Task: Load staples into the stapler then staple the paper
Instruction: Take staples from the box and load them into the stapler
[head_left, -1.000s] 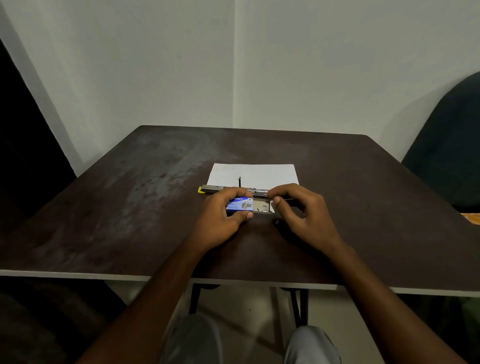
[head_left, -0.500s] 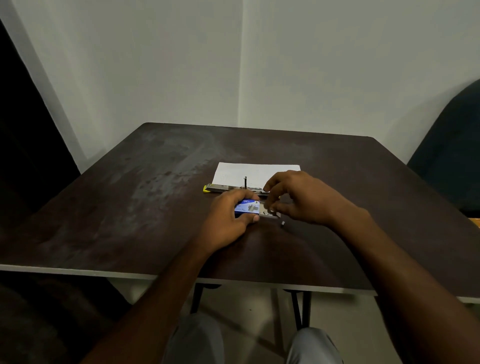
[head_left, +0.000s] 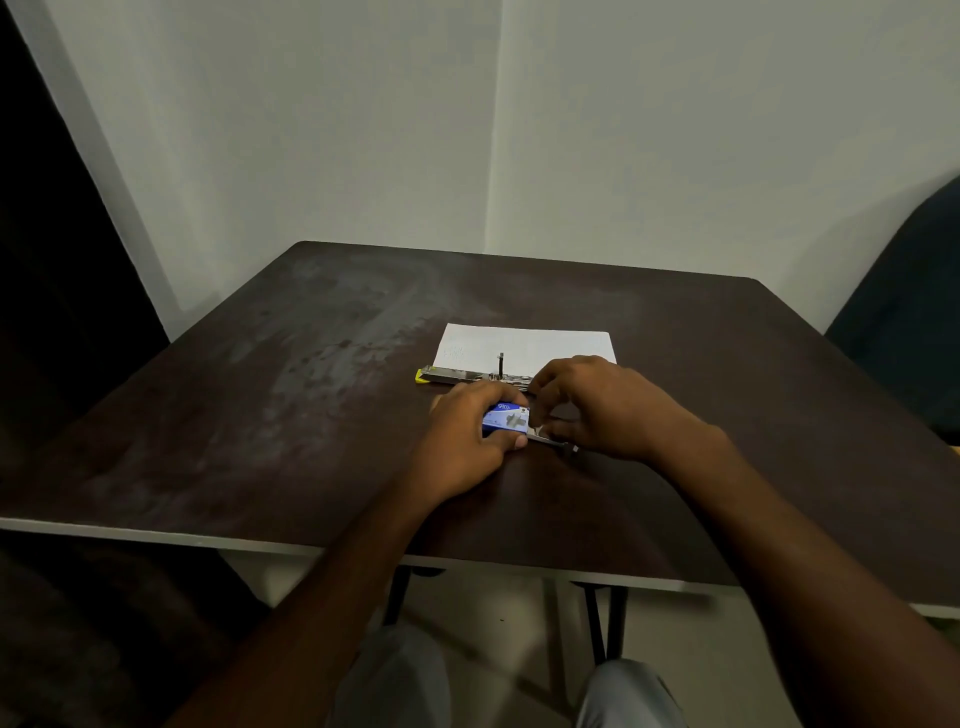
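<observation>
- At the middle of the dark bench (head_left: 260, 415), just in front of the white paper (head_left: 524, 343), sits the opened stapler (head_left: 467, 375): long metal channel lying flat, yellow tip at its left end, a thin dark rod standing up near its centre. It touches or overlaps the near edge of the paper; which one, I cannot tell.
- Staple box (head_left: 506, 417), blue, is nearer the person than the stapler, with its inner tray pulled partway out to the right.
- Risk 1: the staple strip is small and brittle. A pinch that is too hard or skewed would likely snap it, scattering pieces across the dark bench where they are hard to spot.
- Risk 2: the tray could slide fully out of the sleeve if the pull outruns the bracing grip; contents would spill.
- Risk 3: the right wrist hangs close over the stapler's open channel. A careless lift could knock it and shift the paper.
- Risk 4: low light, tiny parts. A strip placed legs-up or crooked in the channel would probably jam on closing.
- Left hand (head_left: 467, 436): closed around the box sleeve, thumb along the near side, fingers over the top, forearm coming in from lower left. Hand rests on the bench.
- Right hand (head_left: 613, 410): arched, palm down, fingertips curled in at the open tray end. Whether they already pinch a strip is hidden by the fingers; cannot tell.
</observation>
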